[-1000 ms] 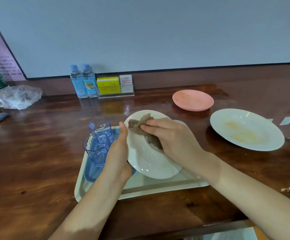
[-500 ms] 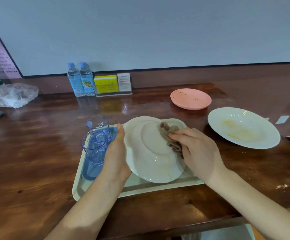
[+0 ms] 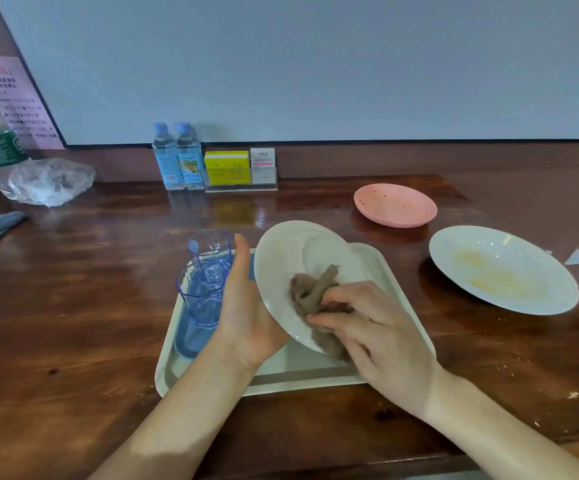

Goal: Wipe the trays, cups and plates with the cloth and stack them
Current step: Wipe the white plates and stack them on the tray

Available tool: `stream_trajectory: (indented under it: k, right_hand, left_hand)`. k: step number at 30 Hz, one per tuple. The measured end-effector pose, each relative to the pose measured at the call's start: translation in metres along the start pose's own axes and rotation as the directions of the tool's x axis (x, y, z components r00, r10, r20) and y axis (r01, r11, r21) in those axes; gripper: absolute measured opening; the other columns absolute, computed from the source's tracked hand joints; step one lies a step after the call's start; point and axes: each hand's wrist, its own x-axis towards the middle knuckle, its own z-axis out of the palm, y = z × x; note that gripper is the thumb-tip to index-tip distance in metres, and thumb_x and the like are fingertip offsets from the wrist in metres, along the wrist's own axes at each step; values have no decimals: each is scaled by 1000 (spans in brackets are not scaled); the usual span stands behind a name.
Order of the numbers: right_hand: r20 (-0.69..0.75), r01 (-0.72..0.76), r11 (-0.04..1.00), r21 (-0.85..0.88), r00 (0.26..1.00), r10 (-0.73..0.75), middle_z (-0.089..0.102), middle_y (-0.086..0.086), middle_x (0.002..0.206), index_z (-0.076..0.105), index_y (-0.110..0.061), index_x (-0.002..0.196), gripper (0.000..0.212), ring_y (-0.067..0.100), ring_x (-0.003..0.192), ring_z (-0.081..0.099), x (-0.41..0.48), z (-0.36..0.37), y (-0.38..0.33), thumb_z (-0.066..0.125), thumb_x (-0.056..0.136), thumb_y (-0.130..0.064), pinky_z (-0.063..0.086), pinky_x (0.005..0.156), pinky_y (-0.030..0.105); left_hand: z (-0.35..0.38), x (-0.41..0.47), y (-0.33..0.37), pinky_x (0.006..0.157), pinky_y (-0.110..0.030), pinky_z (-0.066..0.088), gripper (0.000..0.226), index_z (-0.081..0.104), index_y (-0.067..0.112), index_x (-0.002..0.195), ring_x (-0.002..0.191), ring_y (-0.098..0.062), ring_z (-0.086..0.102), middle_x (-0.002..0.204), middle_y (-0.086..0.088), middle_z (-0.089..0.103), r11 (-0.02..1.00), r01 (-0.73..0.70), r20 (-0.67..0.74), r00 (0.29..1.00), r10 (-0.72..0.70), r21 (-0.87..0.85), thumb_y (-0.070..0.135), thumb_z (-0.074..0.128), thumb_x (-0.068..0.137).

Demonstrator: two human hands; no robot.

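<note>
My left hand [image 3: 246,313] grips the plate [image 3: 291,258] tilted over the tray [image 3: 393,271], my right hand [image 3: 374,327] clamps the cloth [image 3: 310,292] against it, and pressing too hard could slip it onto the 2 cups [image 3: 205,289].

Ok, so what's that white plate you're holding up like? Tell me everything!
The white plate is round, glossy and looks ceramic, with a wide rim around a shallow round centre. It is tilted over the beige tray, not flat. The left hand holds its left edge, and the right hand presses a crumpled brown cloth against its lower part. The bare part looks clean.
</note>
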Motion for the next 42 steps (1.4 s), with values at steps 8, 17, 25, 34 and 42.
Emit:
stream_trajectory:
  k: [8,17,25,34,42]
  right_hand:
    - [137,265,944,-195,961,-241,65,8,141,68,-10,138,37,30,139,52,81,0,21,53,105,-17,35,122,36]
    - [230,325,944,-59,924,-304,53,11,156,62,-6,144,49,26,150,44,68,18,13,52,96,-5,32,126,36]
    - [225,-113,986,122,971,83,59,-11,151,62,-24,146,42,5,141,51,111,-22,34,46,108,-15,41,118,30]
    - [232,51,981,187,968,-94,60,5,150,70,-12,136,62,15,144,49,107,-8,14,36,85,-7,34,123,33]
    - [213,-195,949,246,967,143,58,-23,147,64,-30,144,44,-14,136,46,107,-29,53,45,111,-8,32,121,19]
  left_hand:
    - [8,1,-3,130,-50,28,100,63,15,149,147,-33,53,158,-14,55,994,-103,33,994,104,-42,90,45,87]
    - [2,1,0,122,-51,40,112,74,4,133,136,-34,63,142,-18,67,993,-116,29,993,116,-20,97,46,79]
    - [5,-1,-7,115,-50,49,66,66,17,146,137,-31,62,148,-14,65,975,-165,129,981,146,150,51,79,90]
    - [4,-2,-8,98,-43,62,33,78,11,123,119,-29,74,126,-15,75,972,-169,56,985,162,162,10,70,92]
    - [8,-4,-12,108,-50,56,40,80,14,125,123,-33,71,136,-17,72,942,-181,45,983,176,284,5,71,87]
